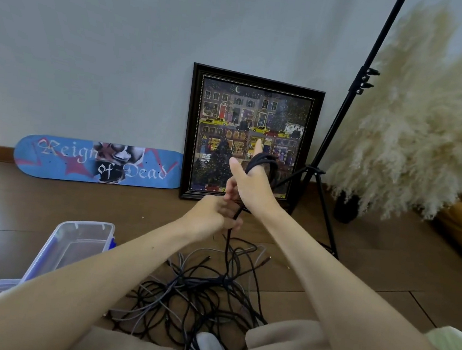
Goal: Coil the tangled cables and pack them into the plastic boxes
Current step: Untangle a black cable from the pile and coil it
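Held the right grip (251,184) upright near 12 o'clock, fingers straight, probably as a former for the black cable (267,159) wound around it. Clasped the loose strand just below with the left grip (217,216), likely for tension. Saw the tangle (197,294) on the floor (372,261) at 6 o'clock and the plastic box (54,244) at 8. Read "Reign of Dead" on the skateboard deck (97,162).

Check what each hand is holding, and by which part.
Left hand grips the black cable on the strand rising from the floor tangle. Right hand carries the cable's coiled loops, wound round its straight fingers.
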The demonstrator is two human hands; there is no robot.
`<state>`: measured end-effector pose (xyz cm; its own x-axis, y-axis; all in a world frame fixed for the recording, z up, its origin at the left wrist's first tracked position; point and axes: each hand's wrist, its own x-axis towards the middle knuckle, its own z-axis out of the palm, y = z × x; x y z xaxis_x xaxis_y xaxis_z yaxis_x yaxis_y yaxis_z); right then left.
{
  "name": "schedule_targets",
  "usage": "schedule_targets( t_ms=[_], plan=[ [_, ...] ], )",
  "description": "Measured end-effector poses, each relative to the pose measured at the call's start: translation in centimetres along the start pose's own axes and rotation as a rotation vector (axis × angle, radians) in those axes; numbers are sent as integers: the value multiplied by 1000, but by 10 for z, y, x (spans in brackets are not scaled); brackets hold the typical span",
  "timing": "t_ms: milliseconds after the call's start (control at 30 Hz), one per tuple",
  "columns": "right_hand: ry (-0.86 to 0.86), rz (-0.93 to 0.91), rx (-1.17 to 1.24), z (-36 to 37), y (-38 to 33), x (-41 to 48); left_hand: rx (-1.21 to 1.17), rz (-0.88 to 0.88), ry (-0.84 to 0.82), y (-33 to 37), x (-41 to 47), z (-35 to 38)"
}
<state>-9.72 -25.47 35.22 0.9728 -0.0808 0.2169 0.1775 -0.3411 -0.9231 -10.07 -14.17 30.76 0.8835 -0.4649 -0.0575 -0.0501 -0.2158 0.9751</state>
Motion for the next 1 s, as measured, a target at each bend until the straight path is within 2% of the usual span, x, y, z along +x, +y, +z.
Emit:
schedule_targets(
  t_ms=[100,167,233,300,367,533,600,700,833,900,1000],
  plan=[
    [16,-170,-502,4,2,0,-247,-49,142,6,-2,3],
    [-23,-227,-890,10,3,-2,-253,-69,223,5,0,5],
    [-135,-190,-1185,16,-1,-7,-173,-79,273,-1,2,7],
    [-261,-47,-1292,18,0,-7,-118,-102,259,-4,2,8],
    [-306,87,-1243,17,3,-5,-99,-121,202,-3,4,6],
    [-258,125,-1343,19,-1,-6,-106,-175,189,3,13,4],
    [-276,159,-1347,16,0,-5,-5,-211,110,-2,8,-1],
    [-289,280,-1110,5,12,-1,180,-303,-76,-11,-2,-13],
    [-107,273,-792,-7,13,4,271,-358,-229,-19,0,-10],
    [-7,260,-628,-9,9,8,265,-355,-250,-20,5,-3],
    [80,230,-490,-9,4,10,233,-350,-165,-21,15,7]
  ],
)
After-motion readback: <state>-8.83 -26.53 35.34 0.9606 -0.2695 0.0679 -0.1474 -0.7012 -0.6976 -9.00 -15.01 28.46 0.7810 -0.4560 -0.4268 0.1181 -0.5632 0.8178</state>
